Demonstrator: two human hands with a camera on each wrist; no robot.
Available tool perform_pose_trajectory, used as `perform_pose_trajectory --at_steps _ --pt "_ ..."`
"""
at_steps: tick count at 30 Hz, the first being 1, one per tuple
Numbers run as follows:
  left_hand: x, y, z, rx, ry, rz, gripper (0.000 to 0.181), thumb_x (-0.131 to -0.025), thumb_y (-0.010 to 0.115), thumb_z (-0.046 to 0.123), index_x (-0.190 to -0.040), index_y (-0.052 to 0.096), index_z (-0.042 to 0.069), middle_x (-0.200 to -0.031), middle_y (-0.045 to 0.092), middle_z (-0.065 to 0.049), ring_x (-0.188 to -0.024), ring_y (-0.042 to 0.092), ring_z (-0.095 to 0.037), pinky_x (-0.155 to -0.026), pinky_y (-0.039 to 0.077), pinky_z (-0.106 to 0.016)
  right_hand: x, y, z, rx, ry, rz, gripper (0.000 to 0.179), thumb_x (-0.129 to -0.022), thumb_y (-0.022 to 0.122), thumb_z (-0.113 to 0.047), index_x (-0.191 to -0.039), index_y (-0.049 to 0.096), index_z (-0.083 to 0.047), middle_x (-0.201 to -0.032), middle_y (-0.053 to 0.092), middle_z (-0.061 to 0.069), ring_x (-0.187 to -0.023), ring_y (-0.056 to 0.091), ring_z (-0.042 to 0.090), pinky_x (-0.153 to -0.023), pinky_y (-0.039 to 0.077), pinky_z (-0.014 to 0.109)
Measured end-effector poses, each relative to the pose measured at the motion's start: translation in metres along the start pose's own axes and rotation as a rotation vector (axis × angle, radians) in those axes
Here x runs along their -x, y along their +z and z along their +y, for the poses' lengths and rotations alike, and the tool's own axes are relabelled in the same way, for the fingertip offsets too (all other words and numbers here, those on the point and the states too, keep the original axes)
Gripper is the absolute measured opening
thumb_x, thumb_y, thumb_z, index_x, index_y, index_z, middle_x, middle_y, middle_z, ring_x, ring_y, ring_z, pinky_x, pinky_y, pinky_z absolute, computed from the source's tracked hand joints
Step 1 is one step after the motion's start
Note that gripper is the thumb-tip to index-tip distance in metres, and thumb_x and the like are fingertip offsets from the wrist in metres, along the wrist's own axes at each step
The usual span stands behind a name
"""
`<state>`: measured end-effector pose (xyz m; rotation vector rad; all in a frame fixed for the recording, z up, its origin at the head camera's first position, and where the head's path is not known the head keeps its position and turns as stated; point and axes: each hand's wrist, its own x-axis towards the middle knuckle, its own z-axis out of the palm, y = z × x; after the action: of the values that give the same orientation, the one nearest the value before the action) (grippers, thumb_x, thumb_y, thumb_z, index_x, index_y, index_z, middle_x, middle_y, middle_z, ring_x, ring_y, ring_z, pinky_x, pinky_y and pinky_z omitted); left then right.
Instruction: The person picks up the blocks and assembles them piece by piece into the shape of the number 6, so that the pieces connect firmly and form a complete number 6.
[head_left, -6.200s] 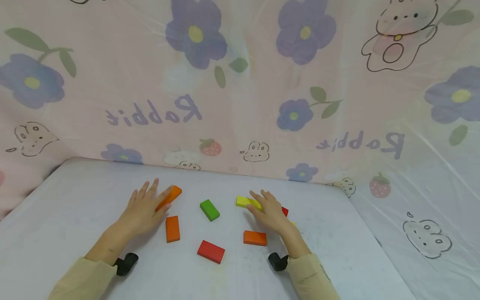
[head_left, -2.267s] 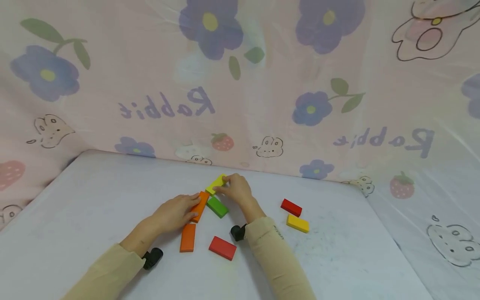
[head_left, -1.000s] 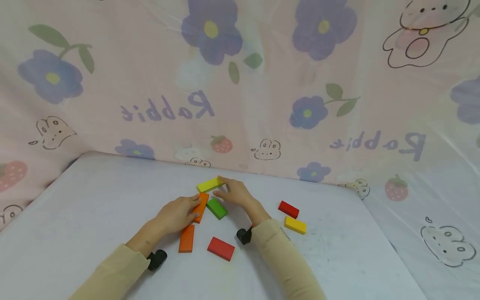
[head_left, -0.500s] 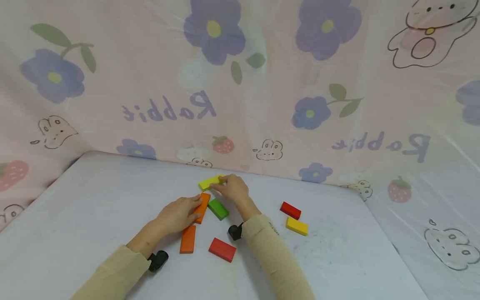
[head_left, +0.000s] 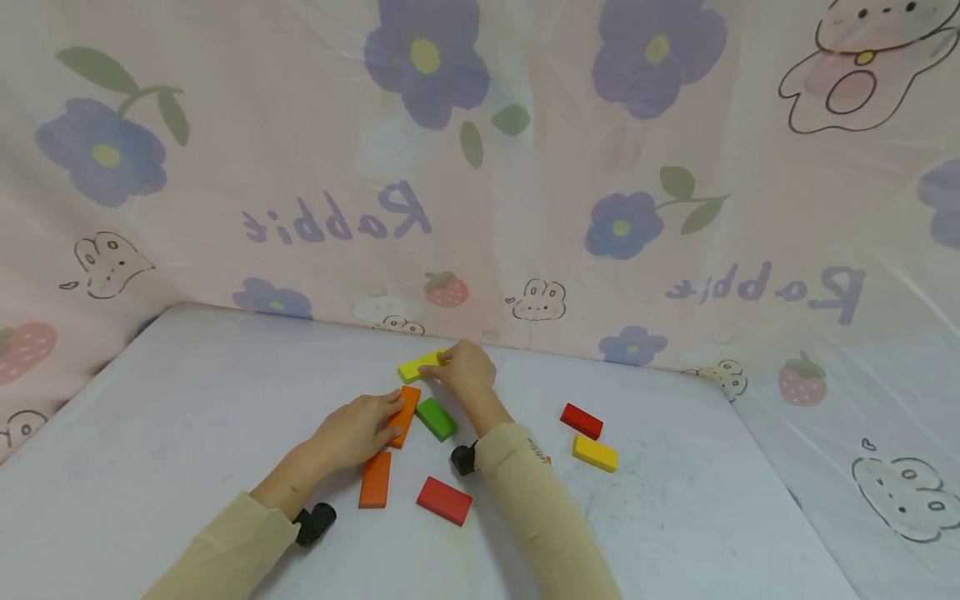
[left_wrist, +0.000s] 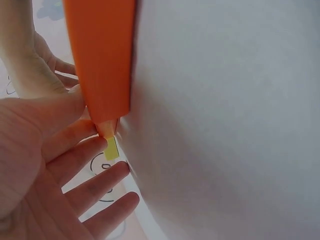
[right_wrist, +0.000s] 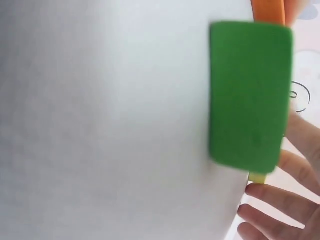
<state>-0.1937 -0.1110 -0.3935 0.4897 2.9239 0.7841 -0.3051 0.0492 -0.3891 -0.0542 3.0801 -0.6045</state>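
In the head view, my left hand (head_left: 358, 429) grips an orange block (head_left: 407, 412) lying flat, thumb and a finger at its left edge. The other left fingers are spread in the left wrist view. My right hand (head_left: 468, 375) pinches a bright yellow block (head_left: 416, 367) by its right part, thumb on the near side; fingers cover that end. The yellow block lies just beyond the orange one's far end. A green block (head_left: 436, 419) sits right beside the orange block. A second orange block (head_left: 375, 481) lies just nearer, below the left hand.
A red block (head_left: 445, 501) lies toward the front of the white table (head_left: 187, 392). At the right are a darker red block (head_left: 581, 422) and a deeper yellow block (head_left: 595, 453). Another orange block (head_left: 548, 460) is mostly hidden behind the right sleeve. A patterned curtain (head_left: 510, 208) hangs behind.
The gripped orange block came right, beside the green. The bright yellow block moved left, then turned flatter. Since a second ago, my right thumb has closed onto it; the left hand holds still.
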Motion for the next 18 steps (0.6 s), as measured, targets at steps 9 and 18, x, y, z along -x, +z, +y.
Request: perform_pose_trajectory --at_steps 9,18 --pt "0.0003 0.0015 0.0011 -0.001 -0.004 0.004 0.046 -0.091 0.065 0.016 -0.133 0.055 -0.001 -0.144 0.049 -0.015 -0.129 0.048 -0.038 -0.102 0.042 -0.055 0.0019 -0.0009 -0.0010 -0.029 0.020 0.010 0.057 -0.070 0.075 -0.061 -0.104 0.076 -0.016 -0.103 0.073 -0.001 -0.080 0.062 0.015 -0.066 0.049 0.025" --pt "0.0016 -0.0007 0.0001 -0.003 -0.014 0.023 0.046 -0.090 0.066 0.015 -0.131 0.056 -0.002 -0.142 0.050 -0.015 -0.127 0.050 -0.038 -0.101 0.044 -0.054 -0.0010 -0.0030 0.0004 -0.017 0.039 -0.005 0.049 -0.069 0.080 -0.053 -0.104 0.076 -0.020 -0.102 0.073 -0.003 -0.073 0.057 0.014 -0.059 0.042 0.022"
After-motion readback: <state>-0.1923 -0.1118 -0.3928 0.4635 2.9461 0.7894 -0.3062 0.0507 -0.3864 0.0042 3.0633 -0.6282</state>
